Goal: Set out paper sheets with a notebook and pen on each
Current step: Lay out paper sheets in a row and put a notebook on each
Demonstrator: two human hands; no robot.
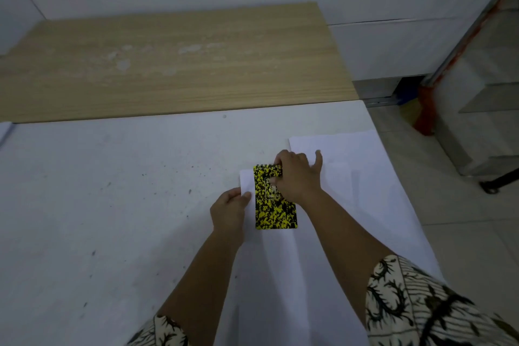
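A yellow-and-black speckled notebook [276,206] lies flat on a white paper sheet [248,181] on the white table [112,191]. My right hand [297,174] grips the notebook's far right corner, with the little finger spread out over the paper. My left hand [230,209] pinches the left edge of the sheet just beside the notebook. More white paper [365,177] spreads to the right, under my right arm. No pen is in view.
A light wooden board [174,62] lies across the far side of the table against the wall. The table's right edge drops to a tiled floor [449,191], where a metal frame with red marks [429,104] stands.
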